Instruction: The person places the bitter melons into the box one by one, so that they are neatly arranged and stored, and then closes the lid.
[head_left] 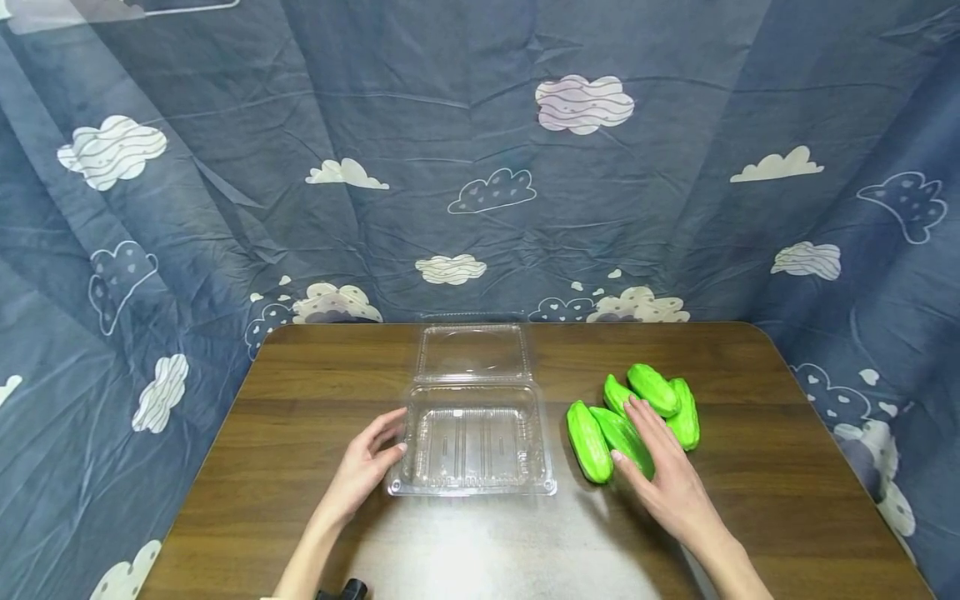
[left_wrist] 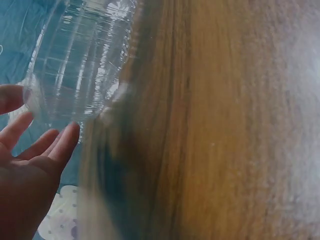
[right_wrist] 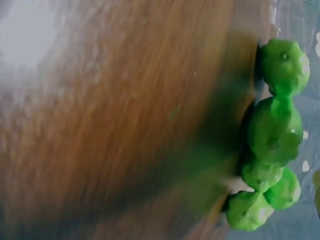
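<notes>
A clear plastic clamshell container lies on the table with its lid folded back away from me. My left hand is at the container's left side, fingers spread and loosely bent at its edge. The left wrist view shows that hand close beside the clear wall; firm contact is hard to judge. Over a cluster of several bright green, lumpy, elongated vegetables, my right hand is spread, partly covering them. In the right wrist view the green vegetables lie in a row, ends toward the camera.
The brown wooden table has rounded far corners. Behind it and at both sides hangs a blue cloud-patterned curtain. A small black object shows at the near edge, by the left forearm.
</notes>
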